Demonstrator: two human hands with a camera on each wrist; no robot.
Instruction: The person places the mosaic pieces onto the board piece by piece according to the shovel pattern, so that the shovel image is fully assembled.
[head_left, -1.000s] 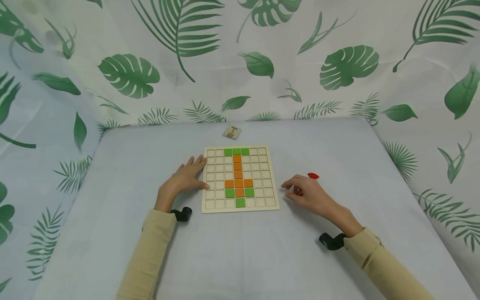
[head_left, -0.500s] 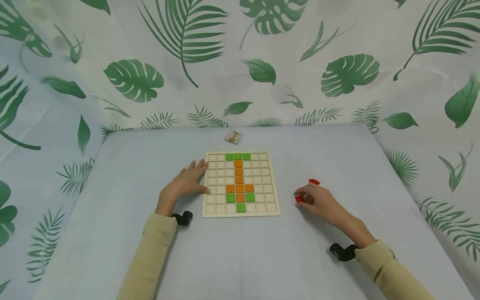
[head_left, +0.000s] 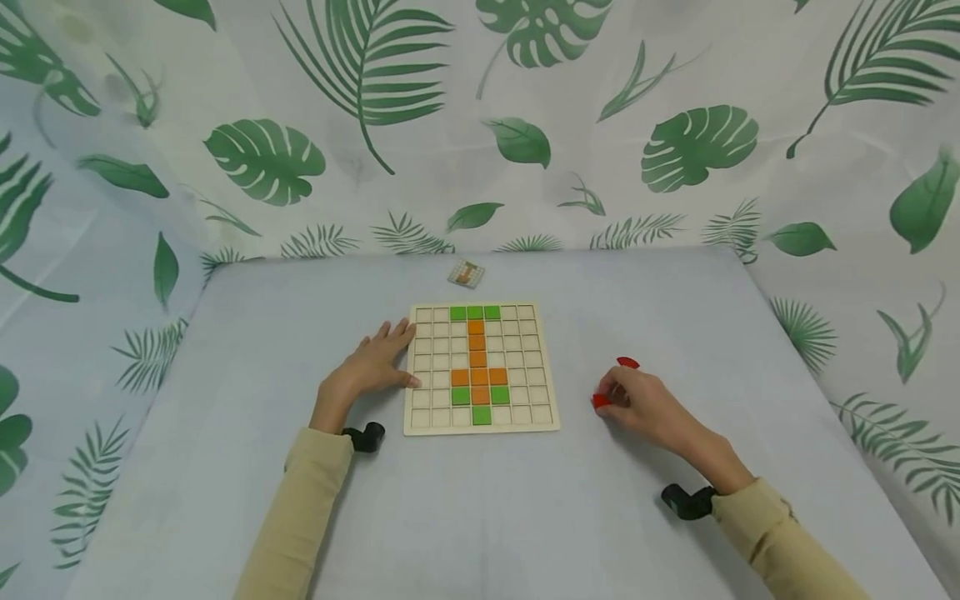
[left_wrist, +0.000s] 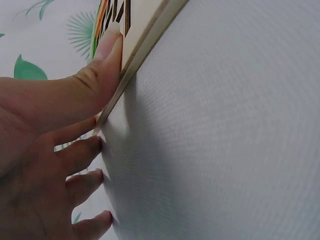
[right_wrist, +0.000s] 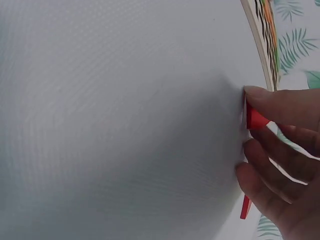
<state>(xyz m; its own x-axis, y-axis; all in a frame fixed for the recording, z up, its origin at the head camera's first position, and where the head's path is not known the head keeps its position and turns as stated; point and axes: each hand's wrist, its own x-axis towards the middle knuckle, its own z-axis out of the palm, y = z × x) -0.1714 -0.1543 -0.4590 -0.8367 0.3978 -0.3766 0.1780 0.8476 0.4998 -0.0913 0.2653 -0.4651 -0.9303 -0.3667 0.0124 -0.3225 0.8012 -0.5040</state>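
Note:
A cream grid board [head_left: 525,400] lies on the table, with orange tiles [head_left: 477,342] and green tiles [head_left: 482,415] forming an arrow-like figure. My left hand [head_left: 370,364] rests at its left edge with fingers spread. In the left wrist view the thumb [left_wrist: 107,45] lies over the board's rim, and the other fingertips reach its side. To the right of the board, my right hand [head_left: 645,404] pinches a small red piece [head_left: 601,401] between thumb and fingers, low at the tabletop. A second red piece [head_left: 628,362] lies just beyond that hand, partly hidden by it in the right wrist view.
Behind the board lies a small card [head_left: 467,273] printed with a similar grid figure. Pale cloth [head_left: 480,517] covers the table. Leaf-printed curtains [head_left: 420,200] stand at the back and along both sides.
My right hand has moved away from the board's right edge to the red pieces, and its fingers have closed on one. The left hand keeps its place on the board.

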